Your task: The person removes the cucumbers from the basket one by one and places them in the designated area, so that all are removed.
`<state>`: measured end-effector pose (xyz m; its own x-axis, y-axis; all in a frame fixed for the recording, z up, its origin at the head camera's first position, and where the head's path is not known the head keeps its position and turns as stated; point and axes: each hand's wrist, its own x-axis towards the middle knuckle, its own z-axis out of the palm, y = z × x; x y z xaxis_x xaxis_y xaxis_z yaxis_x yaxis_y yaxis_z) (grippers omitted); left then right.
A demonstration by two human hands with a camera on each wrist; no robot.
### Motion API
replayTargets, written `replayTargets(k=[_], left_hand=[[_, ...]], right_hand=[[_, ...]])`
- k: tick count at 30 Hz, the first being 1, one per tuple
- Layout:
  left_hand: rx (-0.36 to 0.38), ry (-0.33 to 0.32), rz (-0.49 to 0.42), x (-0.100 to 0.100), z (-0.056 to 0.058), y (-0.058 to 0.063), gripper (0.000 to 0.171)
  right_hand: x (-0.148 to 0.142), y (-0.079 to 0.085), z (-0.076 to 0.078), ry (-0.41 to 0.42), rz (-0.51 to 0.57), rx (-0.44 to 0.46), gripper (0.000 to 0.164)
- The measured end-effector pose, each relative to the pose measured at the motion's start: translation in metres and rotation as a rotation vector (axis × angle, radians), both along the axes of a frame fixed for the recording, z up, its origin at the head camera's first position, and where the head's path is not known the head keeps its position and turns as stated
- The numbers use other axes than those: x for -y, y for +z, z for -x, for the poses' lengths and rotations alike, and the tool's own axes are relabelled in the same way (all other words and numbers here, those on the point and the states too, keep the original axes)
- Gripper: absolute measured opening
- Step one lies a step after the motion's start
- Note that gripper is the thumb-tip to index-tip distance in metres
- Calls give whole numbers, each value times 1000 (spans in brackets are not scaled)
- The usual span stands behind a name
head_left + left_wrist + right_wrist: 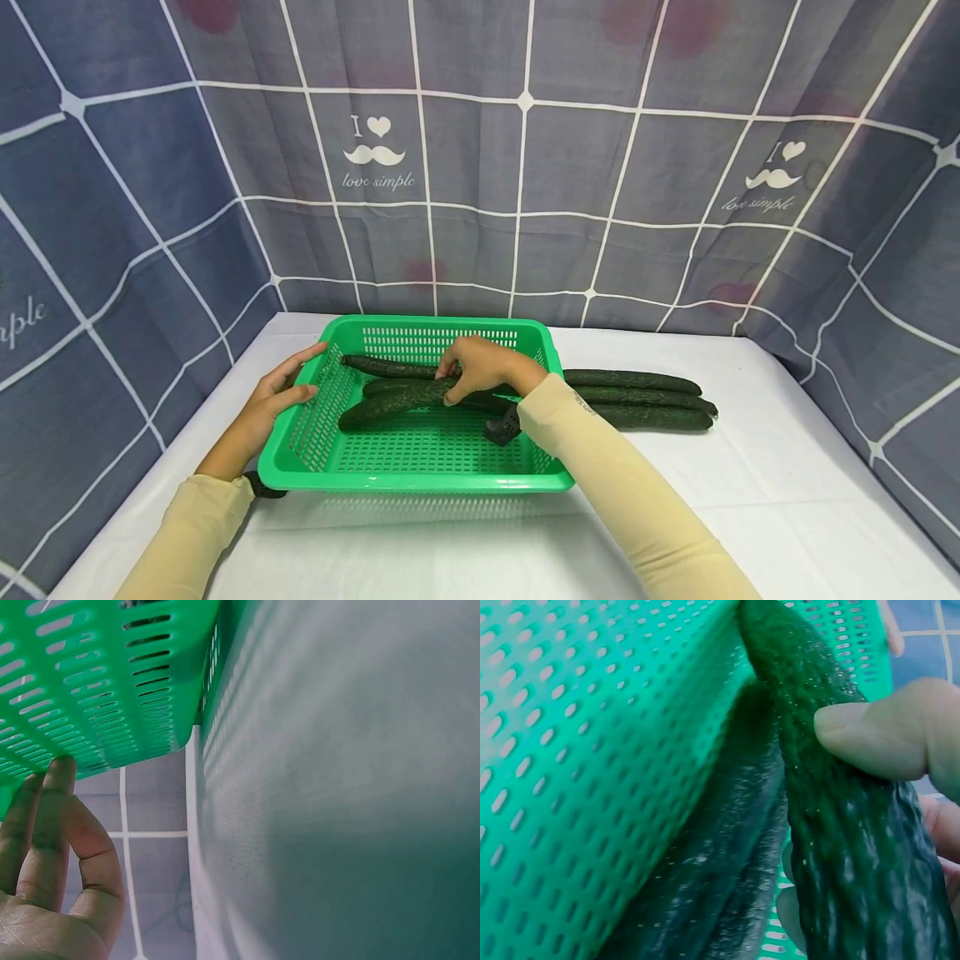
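Note:
Inside the green plastic basket (pixel 420 481), my right hand (pixel 483 367) pinches a dark green cucumber (pixel 390 406) between thumb and fingers. In the right wrist view the thumb presses on the bumpy skin of this cucumber (pixel 840 817), and another cucumber (pixel 712 847) lies beside it. A further cucumber (pixel 382 367) lies toward the basket's back wall; the hand partly hides those beneath it. My left hand (pixel 266 408) is at the basket's left rim, thumb tip on the rim. In the left wrist view its mostly straight fingers (pixel 45 862) touch the slotted outer wall.
Three cucumbers (pixel 645 398) lie side by side on the white tablecloth (pixel 780 467), just right of the basket. A grey checked curtain (pixel 480 167) hangs behind the table and along both sides.

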<state>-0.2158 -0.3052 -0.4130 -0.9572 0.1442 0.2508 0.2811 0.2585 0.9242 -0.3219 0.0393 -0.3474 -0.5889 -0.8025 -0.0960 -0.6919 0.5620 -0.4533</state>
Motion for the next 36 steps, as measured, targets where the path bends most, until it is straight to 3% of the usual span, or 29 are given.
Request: replayTargets(k=[17,36], left_hand=[[8,-2,-2,1,1,-1,66],[-1,-23,-36,2,5,-1,69]], right_hand=[[-7,28,-16,14,71,-89,29],[-38,61,-38,-2,233,-150,29]])
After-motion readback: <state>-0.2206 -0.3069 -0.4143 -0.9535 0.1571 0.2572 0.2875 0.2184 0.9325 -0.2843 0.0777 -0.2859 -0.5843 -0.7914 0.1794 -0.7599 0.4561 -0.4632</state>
